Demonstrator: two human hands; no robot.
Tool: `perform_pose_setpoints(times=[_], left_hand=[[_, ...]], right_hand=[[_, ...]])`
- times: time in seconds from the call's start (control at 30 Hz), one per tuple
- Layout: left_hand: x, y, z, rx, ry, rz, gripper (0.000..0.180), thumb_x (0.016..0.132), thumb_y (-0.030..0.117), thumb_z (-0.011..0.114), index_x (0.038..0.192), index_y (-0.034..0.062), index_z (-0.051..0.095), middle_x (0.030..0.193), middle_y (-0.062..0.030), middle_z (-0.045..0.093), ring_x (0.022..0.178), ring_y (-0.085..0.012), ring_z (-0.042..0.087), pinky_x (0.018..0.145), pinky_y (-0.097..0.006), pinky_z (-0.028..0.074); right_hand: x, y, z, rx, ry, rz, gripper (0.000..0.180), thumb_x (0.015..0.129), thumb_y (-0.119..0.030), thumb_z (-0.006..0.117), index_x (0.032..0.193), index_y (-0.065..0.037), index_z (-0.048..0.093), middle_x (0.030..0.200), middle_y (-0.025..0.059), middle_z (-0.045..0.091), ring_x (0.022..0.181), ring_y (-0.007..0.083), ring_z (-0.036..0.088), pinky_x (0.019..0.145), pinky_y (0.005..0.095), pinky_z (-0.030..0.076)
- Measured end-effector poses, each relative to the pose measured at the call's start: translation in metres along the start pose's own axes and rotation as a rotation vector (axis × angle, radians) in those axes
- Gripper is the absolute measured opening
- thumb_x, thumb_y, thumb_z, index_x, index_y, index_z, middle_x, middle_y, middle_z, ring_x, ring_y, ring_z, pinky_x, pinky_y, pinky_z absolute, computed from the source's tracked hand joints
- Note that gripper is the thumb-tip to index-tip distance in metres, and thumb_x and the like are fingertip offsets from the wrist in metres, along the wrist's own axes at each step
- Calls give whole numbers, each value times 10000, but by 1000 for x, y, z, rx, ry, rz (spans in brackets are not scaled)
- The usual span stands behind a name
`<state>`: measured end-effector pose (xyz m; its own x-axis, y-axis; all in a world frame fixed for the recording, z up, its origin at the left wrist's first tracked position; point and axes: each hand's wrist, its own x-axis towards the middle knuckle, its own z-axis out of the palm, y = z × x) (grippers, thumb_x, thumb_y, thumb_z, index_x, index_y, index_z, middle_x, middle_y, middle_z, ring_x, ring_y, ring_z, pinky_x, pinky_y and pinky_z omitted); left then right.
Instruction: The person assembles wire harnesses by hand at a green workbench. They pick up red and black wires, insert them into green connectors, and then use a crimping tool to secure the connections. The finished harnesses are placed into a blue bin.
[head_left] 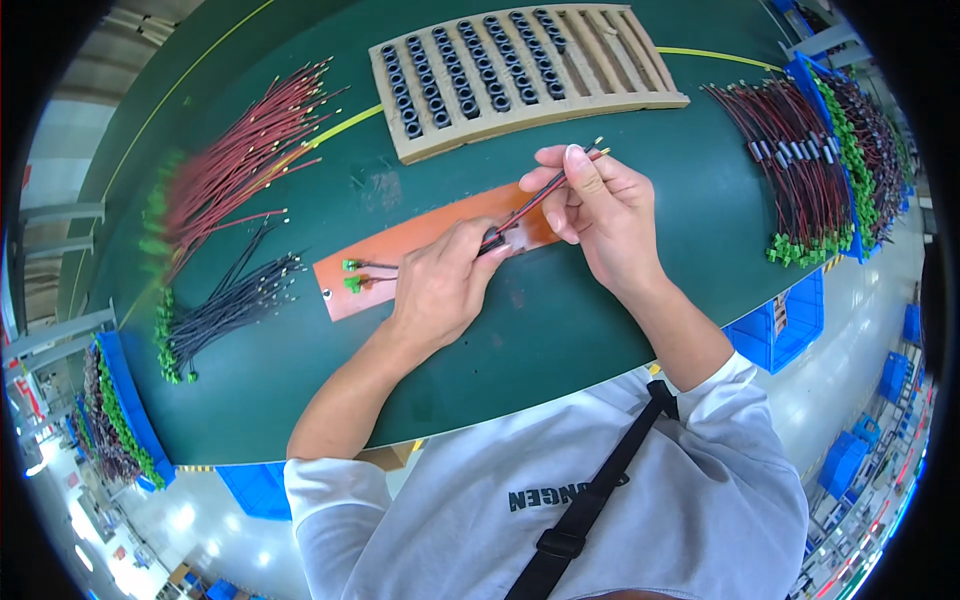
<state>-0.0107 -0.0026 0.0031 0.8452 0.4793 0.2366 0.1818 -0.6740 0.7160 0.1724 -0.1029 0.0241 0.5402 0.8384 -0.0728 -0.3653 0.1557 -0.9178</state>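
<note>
My right hand (598, 205) pinches the far ends of a red wire and a black wire (535, 200), their metal tips sticking out past my fingers. My left hand (443, 283) grips the same wire pair lower down, with a small black ring at my fingertips. Both hands hover over an orange plate (345, 283) on the green table (560, 330). The wires' green connectors (351, 275) lie on the plate's left end.
A tan slotted tray (600, 70) holding several black rings sits at the back. Loose red wires (235, 160) and black wires (225, 300) lie left. Finished wire bundles (800, 170) lie right beside a blue bin (850, 130). Blue crates (785, 325) stand below the table edge.
</note>
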Motion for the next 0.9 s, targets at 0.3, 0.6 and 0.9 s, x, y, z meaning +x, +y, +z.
perform_pose_setpoints(times=[0.3,0.6,0.9], left_hand=[[2,4,-3,-55,-7,-32,288,982,194,657,1184,-10,635,1034,-183,698,888,-337,696,791,-394,548],[1,3,-5,-77,4,-59,293,976,148,655,1220,-12,628,1069,-189,702,945,-333,701,831,-389,548],[-1,-3,-7,-153,-1,-97,290,980,185,648,1194,-10,627,1057,-196,704,919,-348,708,806,-404,555]], right_hand=[[1,-3,-4,-38,2,-15,376,1080,-280,526,1148,57,676,970,144,744,636,57,571,526,200,437],[-2,2,-8,-304,-84,-10,371,1077,-293,534,1028,11,741,821,58,696,645,68,573,577,216,454],[-4,12,-7,-493,-30,-283,363,1055,-259,579,839,-6,724,715,26,653,591,69,557,537,231,413]])
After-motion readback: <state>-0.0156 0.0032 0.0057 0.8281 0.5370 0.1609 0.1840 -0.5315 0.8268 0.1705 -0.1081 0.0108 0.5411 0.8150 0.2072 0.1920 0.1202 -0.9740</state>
